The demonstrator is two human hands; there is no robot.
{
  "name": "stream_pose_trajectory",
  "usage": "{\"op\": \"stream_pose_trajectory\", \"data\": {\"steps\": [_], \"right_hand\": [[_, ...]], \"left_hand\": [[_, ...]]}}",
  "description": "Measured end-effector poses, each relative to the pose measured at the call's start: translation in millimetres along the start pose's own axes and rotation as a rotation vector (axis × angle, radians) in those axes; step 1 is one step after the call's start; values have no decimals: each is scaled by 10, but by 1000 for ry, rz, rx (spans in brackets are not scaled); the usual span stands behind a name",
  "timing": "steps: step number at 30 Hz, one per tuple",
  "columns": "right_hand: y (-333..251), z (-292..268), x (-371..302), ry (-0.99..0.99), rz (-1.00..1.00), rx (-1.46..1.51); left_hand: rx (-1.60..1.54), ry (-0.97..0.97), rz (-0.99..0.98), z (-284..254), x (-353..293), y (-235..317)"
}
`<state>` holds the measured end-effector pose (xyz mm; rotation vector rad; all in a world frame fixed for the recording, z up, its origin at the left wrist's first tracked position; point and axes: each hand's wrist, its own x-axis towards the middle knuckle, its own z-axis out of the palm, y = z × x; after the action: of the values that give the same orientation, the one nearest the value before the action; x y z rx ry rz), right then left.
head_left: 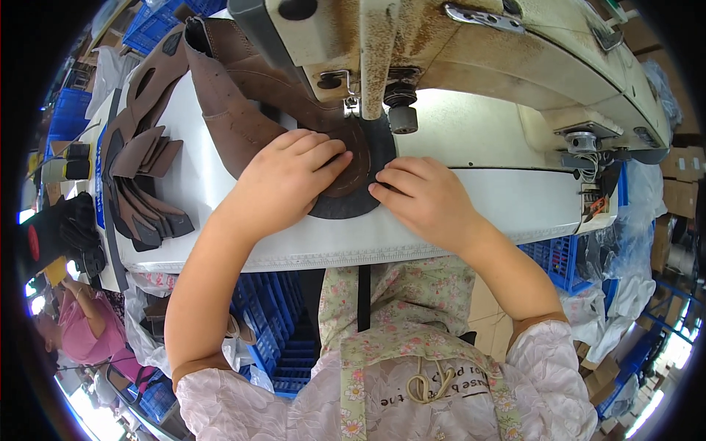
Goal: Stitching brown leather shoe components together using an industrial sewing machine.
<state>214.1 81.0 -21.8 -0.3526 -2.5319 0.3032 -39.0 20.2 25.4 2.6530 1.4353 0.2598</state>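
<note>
A brown leather boot upper [239,134] lies on the white sewing table, its rounded end under the presser foot [351,108] of a sewing machine. Beneath that end is a black, round-edged piece [346,209], which sticks out past the brown leather; a light stitch line runs near the leather's edge. My left hand [288,176] rests on the upper with bent fingers together, the thumb hidden below. On the other side, my right hand [426,197] has its fingertips closed at the black piece's right edge; what lies under them is partly hidden.
The sewing machine [507,66] arches over the work. Several brown leather pieces [143,176] are piled at the table's left. A ruler strip [323,259] lines the near edge. Blue crates [276,323] stand below, and a person in pink [88,331] sits at far left.
</note>
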Motion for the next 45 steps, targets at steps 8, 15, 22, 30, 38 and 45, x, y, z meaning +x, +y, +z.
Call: {"op": "stream_pose_trajectory", "data": {"steps": [8,15,22,30,38,45], "right_hand": [[-88,98,-48,54,29,-42],[-89,78,-42,58,16,-16],[-85,105,-24,53,4,37],[-211,118,32,94,21,-62],[-266,170,10,110,79,-19],[-237,214,-24,147,96,5]], "left_hand": [[3,6,57,-52,0,-68],[36,8,40,-26,-1,-33],[96,28,48,21,-9,6],[125,40,61,20,9,17],[201,73,169,51,-20,-49],[322,108,168,161,-30,42]]}}
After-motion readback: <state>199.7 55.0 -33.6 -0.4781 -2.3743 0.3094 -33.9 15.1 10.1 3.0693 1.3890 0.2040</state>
